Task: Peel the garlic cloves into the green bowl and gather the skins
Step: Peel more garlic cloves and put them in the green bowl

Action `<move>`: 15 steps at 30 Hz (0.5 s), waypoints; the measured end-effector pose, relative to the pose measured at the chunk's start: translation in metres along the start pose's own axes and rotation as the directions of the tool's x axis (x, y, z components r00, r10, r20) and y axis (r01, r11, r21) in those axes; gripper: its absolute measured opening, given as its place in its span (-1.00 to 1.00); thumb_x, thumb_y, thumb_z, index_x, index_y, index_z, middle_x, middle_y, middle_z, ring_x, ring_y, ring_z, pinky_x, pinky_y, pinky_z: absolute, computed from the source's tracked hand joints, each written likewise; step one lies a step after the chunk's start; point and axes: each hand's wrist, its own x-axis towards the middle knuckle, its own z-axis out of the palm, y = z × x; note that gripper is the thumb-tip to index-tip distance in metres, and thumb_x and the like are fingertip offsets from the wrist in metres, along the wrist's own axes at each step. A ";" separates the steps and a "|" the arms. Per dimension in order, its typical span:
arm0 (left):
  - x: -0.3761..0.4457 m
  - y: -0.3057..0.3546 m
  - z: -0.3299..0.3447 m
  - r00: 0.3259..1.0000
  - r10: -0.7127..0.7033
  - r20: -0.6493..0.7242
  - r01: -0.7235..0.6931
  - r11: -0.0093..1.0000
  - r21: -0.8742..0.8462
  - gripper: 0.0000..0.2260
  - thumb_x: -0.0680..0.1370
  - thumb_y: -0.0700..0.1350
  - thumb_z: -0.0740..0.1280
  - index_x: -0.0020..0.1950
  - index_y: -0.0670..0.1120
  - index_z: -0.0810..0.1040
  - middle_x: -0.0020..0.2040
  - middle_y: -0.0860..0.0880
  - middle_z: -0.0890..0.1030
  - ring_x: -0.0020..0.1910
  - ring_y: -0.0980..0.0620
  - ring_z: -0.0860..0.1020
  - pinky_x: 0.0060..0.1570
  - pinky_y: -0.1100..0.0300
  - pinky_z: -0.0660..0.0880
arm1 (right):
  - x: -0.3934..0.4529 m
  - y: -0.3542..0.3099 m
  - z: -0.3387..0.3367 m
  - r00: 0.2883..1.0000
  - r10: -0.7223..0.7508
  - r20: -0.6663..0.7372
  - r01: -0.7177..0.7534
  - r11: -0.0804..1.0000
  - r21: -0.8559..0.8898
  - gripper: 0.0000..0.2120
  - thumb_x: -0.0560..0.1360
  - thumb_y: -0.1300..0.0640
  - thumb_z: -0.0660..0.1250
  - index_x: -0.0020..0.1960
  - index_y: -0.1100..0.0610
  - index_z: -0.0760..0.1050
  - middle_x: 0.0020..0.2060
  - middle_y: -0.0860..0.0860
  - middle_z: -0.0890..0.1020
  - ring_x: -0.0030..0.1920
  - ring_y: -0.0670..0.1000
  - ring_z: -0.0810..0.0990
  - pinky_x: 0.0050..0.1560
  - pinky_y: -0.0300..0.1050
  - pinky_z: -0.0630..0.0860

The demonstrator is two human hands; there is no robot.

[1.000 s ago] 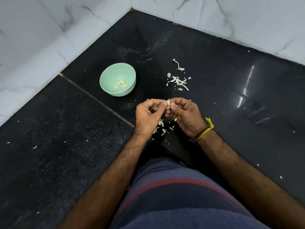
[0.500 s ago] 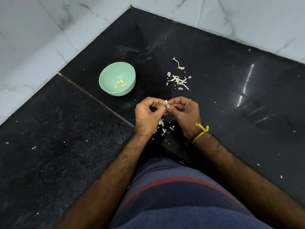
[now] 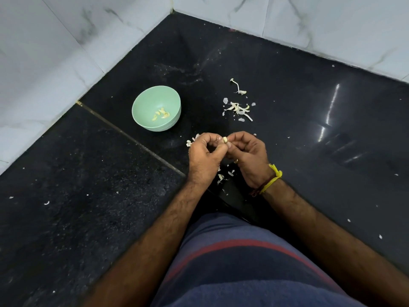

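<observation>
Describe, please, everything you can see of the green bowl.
The green bowl is small, round and pale mint, matte like plastic, with faint ridges on its lower outer wall. It stands upright on the black floor, near the white marble wall, beyond and left of both hands, which do not touch it. A few peeled cloves lie at its bottom.

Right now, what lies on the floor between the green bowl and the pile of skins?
In the head view, the stretch between the bowl and the skins is bare black floor. No clove or peel shows there.
</observation>
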 end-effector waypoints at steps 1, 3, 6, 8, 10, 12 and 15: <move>-0.002 0.000 0.000 0.999 -0.041 0.015 0.041 0.998 -0.037 -0.77 0.35 0.02 0.41 -0.16 -0.12 0.64 -0.18 -0.12 0.66 -0.16 -0.13 0.63 -0.04 -0.27 0.62 | 0.000 -0.001 -0.001 1.000 0.009 0.015 -0.009 1.000 0.026 -0.91 0.53 0.39 0.34 0.02 0.29 0.53 -0.22 0.13 0.69 -0.24 0.05 0.67 -0.21 -0.13 0.60; -0.004 0.004 -0.001 0.996 -0.086 0.038 0.089 0.992 -0.091 -0.81 0.37 -0.03 0.42 -0.16 -0.15 0.63 -0.20 -0.13 0.64 -0.17 -0.14 0.61 -0.03 -0.31 0.61 | -0.001 -0.002 0.000 0.999 0.018 0.038 -0.020 0.999 0.047 -0.89 0.53 0.41 0.31 0.05 0.32 0.50 -0.23 0.10 0.70 -0.24 0.02 0.68 -0.21 -0.14 0.60; -0.004 0.011 -0.002 0.989 -0.128 0.067 0.138 0.977 -0.162 -0.78 0.42 -0.12 0.40 -0.10 -0.29 0.60 -0.22 -0.13 0.60 -0.17 -0.11 0.60 -0.05 -0.20 0.66 | -0.003 -0.005 0.004 0.998 0.027 0.058 -0.030 0.999 0.043 -0.90 0.55 0.41 0.28 0.06 0.33 0.50 -0.23 0.09 0.72 -0.23 0.01 0.70 -0.19 -0.13 0.62; -0.003 0.012 -0.003 0.991 -0.122 0.052 0.128 0.981 -0.144 -0.83 0.42 -0.12 0.40 -0.13 -0.23 0.60 -0.27 -0.05 0.59 -0.22 -0.02 0.58 -0.09 -0.04 0.65 | -0.003 -0.006 0.004 0.999 0.031 0.044 -0.031 0.999 0.015 -0.91 0.57 0.38 0.29 0.05 0.31 0.53 -0.22 0.12 0.72 -0.23 0.04 0.70 -0.17 -0.08 0.63; -0.003 0.012 -0.004 0.997 -0.076 0.018 0.077 0.994 -0.075 -0.86 0.40 -0.09 0.41 -0.17 -0.16 0.62 -0.28 -0.02 0.60 -0.24 0.06 0.55 -0.12 0.04 0.59 | -0.003 -0.006 0.003 1.000 0.017 0.004 -0.016 0.999 -0.051 -0.92 0.57 0.35 0.31 0.04 0.30 0.57 -0.20 0.15 0.71 -0.22 0.08 0.68 -0.16 -0.06 0.63; -0.003 0.012 -0.005 0.999 -0.033 -0.021 0.033 0.999 0.014 -0.83 0.38 -0.04 0.41 -0.18 -0.14 0.63 -0.26 -0.05 0.63 -0.25 0.11 0.55 -0.16 0.15 0.57 | -0.005 -0.007 0.002 0.999 -0.028 -0.021 0.024 0.990 -0.141 -0.91 0.55 0.32 0.36 0.05 0.27 0.60 -0.14 0.18 0.71 -0.16 0.11 0.68 -0.11 -0.01 0.64; -0.004 0.014 -0.007 0.997 0.036 -0.065 -0.026 0.988 0.153 -0.88 0.39 -0.07 0.45 -0.17 -0.12 0.64 -0.23 0.00 0.65 -0.27 0.18 0.54 -0.20 0.29 0.52 | -0.005 -0.007 0.001 0.996 -0.089 -0.013 0.083 0.970 -0.229 -0.86 0.52 0.28 0.42 0.07 0.20 0.64 -0.08 0.14 0.72 -0.04 0.14 0.70 -0.01 0.09 0.64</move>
